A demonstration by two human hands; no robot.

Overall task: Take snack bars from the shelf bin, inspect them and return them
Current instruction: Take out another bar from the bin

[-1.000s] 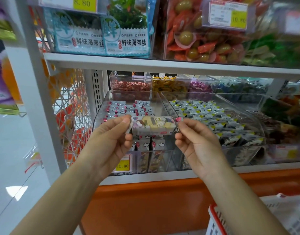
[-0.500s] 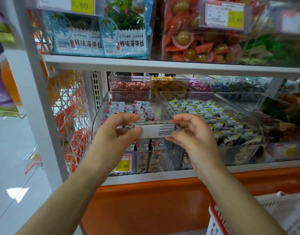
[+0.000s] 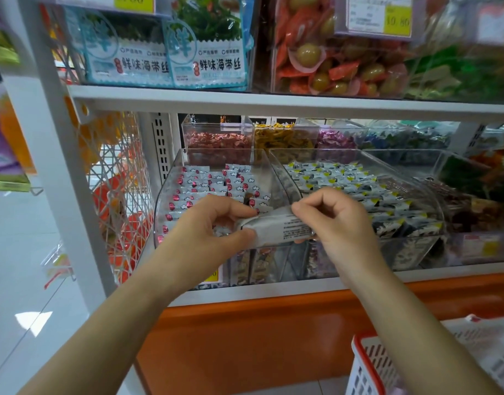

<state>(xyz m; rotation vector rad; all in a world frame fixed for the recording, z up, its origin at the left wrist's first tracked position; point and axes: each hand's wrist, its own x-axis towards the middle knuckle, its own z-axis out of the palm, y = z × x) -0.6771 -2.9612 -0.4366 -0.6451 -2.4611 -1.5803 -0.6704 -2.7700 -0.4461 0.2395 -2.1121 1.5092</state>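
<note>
Pinching a snack bar [image 3: 276, 227] by its two ends with curled fingers [image 3: 234, 208], the left hand [image 3: 211, 229] and right hand [image 3: 340, 220] held it just in front of the clear shelf bin [image 3: 164, 195], small print facing up. Taking looked done, inspecting under way; returning it was left.

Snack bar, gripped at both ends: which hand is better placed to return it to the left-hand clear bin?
Left, probably: the left hand pinches the snack bar right in front of that bin, while the right hand holds the other end nearer the neighbouring bin.
</note>
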